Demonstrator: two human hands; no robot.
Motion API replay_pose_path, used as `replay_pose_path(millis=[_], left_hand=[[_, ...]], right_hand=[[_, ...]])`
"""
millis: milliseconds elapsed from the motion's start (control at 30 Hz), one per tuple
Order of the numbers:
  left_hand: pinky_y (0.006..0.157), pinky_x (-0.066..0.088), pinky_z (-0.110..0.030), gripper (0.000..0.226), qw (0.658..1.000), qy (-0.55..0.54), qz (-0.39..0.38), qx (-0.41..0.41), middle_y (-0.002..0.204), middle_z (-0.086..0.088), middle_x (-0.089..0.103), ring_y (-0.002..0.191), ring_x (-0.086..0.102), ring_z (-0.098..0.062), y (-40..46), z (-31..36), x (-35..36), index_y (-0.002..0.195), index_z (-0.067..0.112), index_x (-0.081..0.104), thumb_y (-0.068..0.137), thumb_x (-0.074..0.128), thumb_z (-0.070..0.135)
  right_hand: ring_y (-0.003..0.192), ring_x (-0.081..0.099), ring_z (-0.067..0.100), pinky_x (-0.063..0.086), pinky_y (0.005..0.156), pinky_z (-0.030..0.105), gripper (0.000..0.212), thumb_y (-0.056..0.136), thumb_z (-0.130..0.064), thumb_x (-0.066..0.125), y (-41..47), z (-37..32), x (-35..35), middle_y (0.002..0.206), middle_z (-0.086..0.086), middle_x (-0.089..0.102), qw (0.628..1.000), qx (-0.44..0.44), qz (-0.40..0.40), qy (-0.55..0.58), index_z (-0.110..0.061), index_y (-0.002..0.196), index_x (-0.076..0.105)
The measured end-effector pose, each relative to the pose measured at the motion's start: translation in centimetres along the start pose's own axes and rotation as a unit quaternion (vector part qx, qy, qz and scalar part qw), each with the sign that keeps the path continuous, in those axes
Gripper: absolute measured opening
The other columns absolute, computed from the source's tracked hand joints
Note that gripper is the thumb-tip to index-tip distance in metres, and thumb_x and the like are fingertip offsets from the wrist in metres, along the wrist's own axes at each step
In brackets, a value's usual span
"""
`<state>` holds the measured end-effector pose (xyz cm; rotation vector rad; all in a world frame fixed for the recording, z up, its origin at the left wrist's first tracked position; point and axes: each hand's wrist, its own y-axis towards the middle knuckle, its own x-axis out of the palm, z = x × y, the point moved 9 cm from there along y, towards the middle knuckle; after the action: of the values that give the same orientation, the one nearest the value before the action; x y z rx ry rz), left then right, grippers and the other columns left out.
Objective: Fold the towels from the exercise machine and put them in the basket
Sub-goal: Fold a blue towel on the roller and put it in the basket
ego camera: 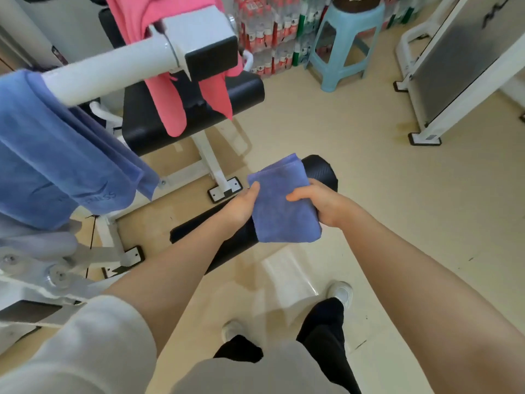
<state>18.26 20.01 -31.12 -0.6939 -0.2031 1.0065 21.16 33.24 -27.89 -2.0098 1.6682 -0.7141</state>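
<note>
Both hands clamped on the folded towel (284, 203): left hand (241, 207) on its left edge, right hand (324, 204) on the right, held over the black roller (227, 245). Keep edges pinched so layers don't slip. Basket not visible; blue towel (56, 155) and pink towel (170, 92) not yet folded.

Blue stool (342, 44) beside bottled-water packs (267, 35).

Both arms extended, left hand (241, 204) and right hand (324, 203) apparently gripping cloth
</note>
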Motion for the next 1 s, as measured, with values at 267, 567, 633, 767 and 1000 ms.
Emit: replay_pose_path(millis=[267,567,633,767,1000], left_hand=[[0.081,0.055,-0.039,0.03,0.976,-0.195,0.066,0.07,0.107,-0.005,0.066,0.092,0.067,-0.021,6.2,12.6,10.0,0.113,0.013,0.052,0.095,0.047,0.036],[0.08,0.053,-0.044,0.017,0.964,-0.249,0.054,0.077,0.1,-0.004,0.061,0.082,0.064,-0.023,14.9,23.3,22.7,0.102,0.016,0.048,0.098,0.043,0.032],[0.078,0.055,-0.041,0.018,0.96,-0.27,0.035,0.067,0.097,-0.002,0.064,0.082,0.065,-0.022,16.9,25.3,24.5,0.098,0.018,0.051,0.097,0.045,0.035],[0.068,0.054,-0.033,0.021,0.956,-0.284,0.006,0.071,0.092,0.001,0.067,0.078,0.067,-0.019,21.5,30.8,26.7,0.098,0.018,0.055,0.097,0.046,0.037],[0.081,0.053,-0.04,0.023,0.957,-0.279,0.011,0.077,0.1,-0.003,0.065,0.086,0.064,-0.024,34.4,41.1,27.2,0.103,0.016,0.051,0.095,0.05,0.037]], right_hand=[[0.088,0.069,0.026,0.052,0.081,0.037,0.032,0.075,-0.017,0.053,-4.3,-4.4,-17.2,0.096,0.007,0.072,0.973,-0.037,0.024,0.228,-0.011,0.104,0.065],[0.09,0.068,0.023,0.051,0.083,0.037,0.023,0.092,-0.026,0.049,-6.2,-7.3,-35.7,0.097,0.005,0.072,0.963,-0.018,0.108,0.248,-0.014,0.103,0.065],[0.094,0.067,0.022,0.052,0.083,0.036,0.023,0.092,-0.028,0.052,-5.8,-8.2,-39.0,0.102,0.005,0.071,0.963,-0.017,0.139,0.231,-0.015,0.105,0.065],[0.09,0.066,0.02,0.053,0.077,0.033,0.022,0.093,-0.026,0.054,-3.7,-11.0,-45.2,0.1,0.004,0.07,0.955,-0.049,0.192,0.222,-0.015,0.109,0.062],[0.086,0.064,0.016,0.052,0.077,0.032,0.014,0.093,-0.029,0.053,4.5,-18.1,-56.4,0.089,-0.001,0.068,0.953,-0.049,0.238,0.179,-0.018,0.09,0.061]])
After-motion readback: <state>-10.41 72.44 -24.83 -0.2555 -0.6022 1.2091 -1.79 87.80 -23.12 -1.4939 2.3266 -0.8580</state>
